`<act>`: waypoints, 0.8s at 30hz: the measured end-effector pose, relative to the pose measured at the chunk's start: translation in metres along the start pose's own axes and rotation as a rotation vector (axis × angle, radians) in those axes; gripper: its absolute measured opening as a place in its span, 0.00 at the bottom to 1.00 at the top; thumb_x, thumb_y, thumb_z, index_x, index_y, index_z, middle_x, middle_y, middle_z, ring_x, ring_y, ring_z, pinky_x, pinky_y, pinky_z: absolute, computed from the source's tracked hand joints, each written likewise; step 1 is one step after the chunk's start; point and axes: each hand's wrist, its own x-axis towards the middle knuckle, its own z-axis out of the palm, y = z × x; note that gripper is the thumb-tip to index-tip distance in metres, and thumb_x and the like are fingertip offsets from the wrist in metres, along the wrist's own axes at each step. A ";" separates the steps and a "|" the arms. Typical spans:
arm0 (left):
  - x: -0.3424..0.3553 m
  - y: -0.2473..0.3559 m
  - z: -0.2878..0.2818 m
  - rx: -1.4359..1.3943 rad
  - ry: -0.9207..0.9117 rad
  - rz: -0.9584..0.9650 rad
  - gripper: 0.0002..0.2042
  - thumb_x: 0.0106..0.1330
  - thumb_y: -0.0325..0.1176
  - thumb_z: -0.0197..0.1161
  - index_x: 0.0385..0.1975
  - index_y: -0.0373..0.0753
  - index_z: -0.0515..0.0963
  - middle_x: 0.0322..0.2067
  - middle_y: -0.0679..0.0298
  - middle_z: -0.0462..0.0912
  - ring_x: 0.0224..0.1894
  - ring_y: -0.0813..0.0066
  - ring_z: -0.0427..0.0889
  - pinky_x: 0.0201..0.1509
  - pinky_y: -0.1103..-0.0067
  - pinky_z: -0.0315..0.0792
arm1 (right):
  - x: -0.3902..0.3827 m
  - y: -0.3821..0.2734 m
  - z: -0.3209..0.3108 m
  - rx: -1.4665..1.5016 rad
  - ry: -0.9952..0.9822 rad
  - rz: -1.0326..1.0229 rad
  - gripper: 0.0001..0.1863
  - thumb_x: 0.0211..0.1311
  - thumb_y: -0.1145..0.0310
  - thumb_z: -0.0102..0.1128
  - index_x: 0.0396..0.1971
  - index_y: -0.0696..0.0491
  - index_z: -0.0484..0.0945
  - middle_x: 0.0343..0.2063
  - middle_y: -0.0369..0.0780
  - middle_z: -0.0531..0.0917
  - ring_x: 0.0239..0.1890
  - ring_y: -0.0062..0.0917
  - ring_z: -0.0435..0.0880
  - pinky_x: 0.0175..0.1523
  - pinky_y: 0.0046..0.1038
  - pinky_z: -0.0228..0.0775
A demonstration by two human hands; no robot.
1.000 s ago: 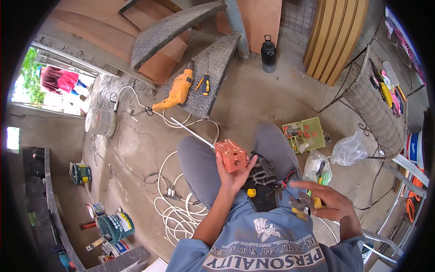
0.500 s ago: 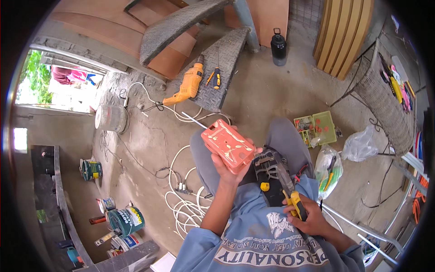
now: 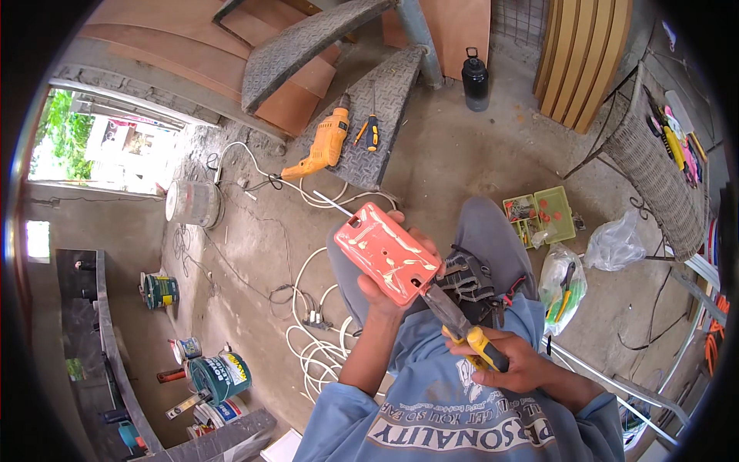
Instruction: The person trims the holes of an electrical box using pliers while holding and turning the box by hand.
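Observation:
My left hand (image 3: pixel 379 302) holds an orange-red plastic electrical box (image 3: pixel 387 252) from beneath, fingers wrapped round its far side and thumb at the near edge. Pale smears streak its flat face, and small holes show near two ends. A thin white cable (image 3: pixel 332 202) sticks out past the box's far left end. In my right hand (image 3: pixel 512 360) is a pair of pliers (image 3: pixel 479 346) with yellow and black handles and long grey jaws. Their tips meet the box's near right end, beside a dark hole. Whether they grip anything there is hidden.
An orange drill (image 3: pixel 324 144) and a screwdriver (image 3: pixel 372 133) lie on a metal stair tread (image 3: pixel 377 163). Coiled white cable (image 3: pixel 312 358) spreads at my left. A green organizer box (image 3: pixel 570 217) and plastic bags (image 3: pixel 616 242) sit right. Paint buckets (image 3: pixel 221 377) stand left; a black bottle (image 3: pixel 475 81) stands ahead.
The pliers have moved up and left, from over my lap to the box's near right end. My left hand has turned the box so its flat face shows more fully.

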 end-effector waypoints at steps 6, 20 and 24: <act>0.002 0.001 0.001 0.018 0.005 0.011 0.51 0.47 0.66 0.64 0.66 0.44 0.49 0.44 0.54 0.75 0.43 0.62 0.75 0.41 0.71 0.73 | 0.002 -0.006 0.001 0.056 -0.039 0.069 0.24 0.60 0.60 0.55 0.53 0.57 0.71 0.57 0.44 0.66 0.52 0.31 0.73 0.58 0.29 0.64; 0.005 0.011 0.020 0.344 0.107 -0.115 0.58 0.39 0.66 0.69 0.67 0.42 0.45 0.42 0.55 0.76 0.41 0.64 0.75 0.38 0.71 0.69 | 0.000 0.000 -0.003 -0.008 0.022 0.045 0.19 0.61 0.60 0.56 0.46 0.57 0.76 0.43 0.41 0.71 0.45 0.28 0.74 0.53 0.29 0.64; 0.003 0.001 0.019 0.194 0.158 -0.017 0.61 0.34 0.68 0.70 0.66 0.39 0.48 0.40 0.54 0.76 0.39 0.65 0.77 0.39 0.72 0.73 | 0.003 0.009 -0.002 -0.067 0.036 -0.044 0.16 0.60 0.61 0.56 0.40 0.58 0.78 0.41 0.41 0.71 0.45 0.28 0.74 0.52 0.29 0.64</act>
